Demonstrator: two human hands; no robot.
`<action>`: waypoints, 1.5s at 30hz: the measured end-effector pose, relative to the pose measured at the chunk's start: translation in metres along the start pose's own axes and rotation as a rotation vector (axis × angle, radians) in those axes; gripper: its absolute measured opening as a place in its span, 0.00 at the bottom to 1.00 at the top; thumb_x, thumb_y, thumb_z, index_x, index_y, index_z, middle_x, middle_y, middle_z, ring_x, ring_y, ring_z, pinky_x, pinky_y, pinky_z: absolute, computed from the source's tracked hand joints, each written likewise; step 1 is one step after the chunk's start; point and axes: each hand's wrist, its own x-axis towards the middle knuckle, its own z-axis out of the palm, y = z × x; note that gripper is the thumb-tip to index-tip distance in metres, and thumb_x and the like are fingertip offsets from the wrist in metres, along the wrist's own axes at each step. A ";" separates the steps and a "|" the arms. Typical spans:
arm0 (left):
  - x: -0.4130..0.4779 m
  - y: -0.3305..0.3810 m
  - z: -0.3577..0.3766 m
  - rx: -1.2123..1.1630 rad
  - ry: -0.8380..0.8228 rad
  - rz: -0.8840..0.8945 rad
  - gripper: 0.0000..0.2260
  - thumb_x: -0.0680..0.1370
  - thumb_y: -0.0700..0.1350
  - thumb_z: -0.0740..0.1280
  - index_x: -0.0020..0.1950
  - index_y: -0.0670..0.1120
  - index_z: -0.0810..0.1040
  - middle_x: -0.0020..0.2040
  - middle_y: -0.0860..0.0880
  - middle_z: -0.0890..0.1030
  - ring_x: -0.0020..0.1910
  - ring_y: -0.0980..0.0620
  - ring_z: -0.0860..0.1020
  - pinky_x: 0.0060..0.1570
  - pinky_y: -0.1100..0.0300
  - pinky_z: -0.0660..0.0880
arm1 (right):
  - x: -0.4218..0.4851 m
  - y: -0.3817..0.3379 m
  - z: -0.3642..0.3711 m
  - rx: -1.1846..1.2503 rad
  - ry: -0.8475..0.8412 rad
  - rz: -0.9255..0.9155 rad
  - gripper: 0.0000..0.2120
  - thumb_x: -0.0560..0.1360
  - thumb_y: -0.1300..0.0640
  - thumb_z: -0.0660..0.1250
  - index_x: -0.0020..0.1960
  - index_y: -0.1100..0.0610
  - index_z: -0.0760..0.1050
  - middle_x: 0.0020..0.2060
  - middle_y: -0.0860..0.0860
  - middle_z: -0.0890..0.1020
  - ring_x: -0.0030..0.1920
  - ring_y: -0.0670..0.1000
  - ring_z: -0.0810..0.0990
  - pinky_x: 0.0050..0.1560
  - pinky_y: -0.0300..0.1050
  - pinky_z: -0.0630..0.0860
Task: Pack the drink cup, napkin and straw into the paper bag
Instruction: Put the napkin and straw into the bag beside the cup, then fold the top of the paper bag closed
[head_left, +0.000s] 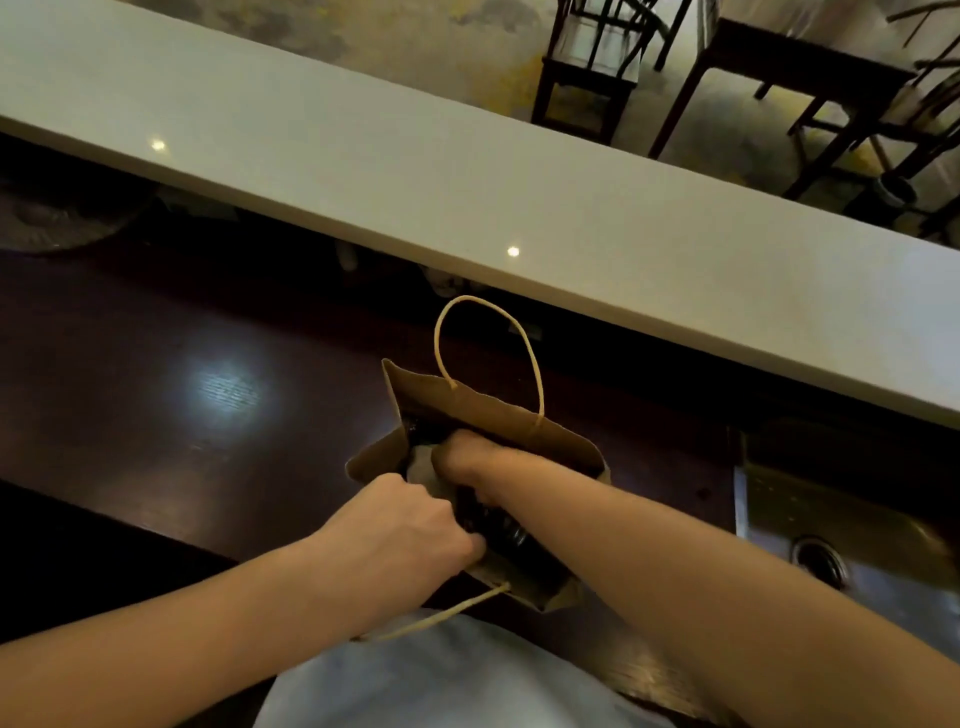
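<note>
A brown paper bag (431, 397) with twine handles stands open on the dark wooden counter (156, 405). My left hand (410, 525) grips the bag's near rim and holds the mouth apart. My right hand (462, 457) reaches down inside the bag, fingers curled and partly hidden. A pale napkin (420, 470) shows in the bag beside my right hand. A dark drink cup (498, 525) is dimly visible inside the bag under my right wrist. I cannot make out the straw, or whether my right hand holds anything.
A raised white ledge (467, 171) runs diagonally just behind the bag. A steel sink (831, 525) with a drain lies at the right. Dark chairs and a table (779, 62) stand beyond the ledge.
</note>
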 end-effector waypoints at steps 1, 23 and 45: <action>-0.001 0.001 0.000 -0.002 -0.019 -0.001 0.11 0.81 0.42 0.59 0.61 0.52 0.73 0.48 0.45 0.84 0.47 0.41 0.82 0.37 0.52 0.68 | 0.002 0.001 0.003 0.056 -0.018 0.010 0.17 0.82 0.61 0.54 0.69 0.65 0.69 0.67 0.63 0.74 0.67 0.61 0.73 0.62 0.49 0.71; -0.013 -0.032 -0.012 -0.253 0.400 0.099 0.13 0.79 0.59 0.58 0.55 0.57 0.79 0.48 0.55 0.85 0.48 0.52 0.83 0.41 0.52 0.81 | -0.150 0.038 -0.095 0.115 -0.159 -0.452 0.13 0.80 0.58 0.62 0.62 0.53 0.80 0.55 0.49 0.85 0.57 0.46 0.83 0.59 0.43 0.79; 0.023 -0.064 0.121 -1.433 0.425 -0.408 0.28 0.56 0.52 0.83 0.54 0.51 0.82 0.48 0.53 0.88 0.50 0.55 0.85 0.51 0.58 0.80 | -0.053 0.179 -0.010 0.438 0.170 -0.352 0.29 0.63 0.68 0.80 0.59 0.51 0.75 0.51 0.41 0.85 0.56 0.40 0.82 0.57 0.35 0.75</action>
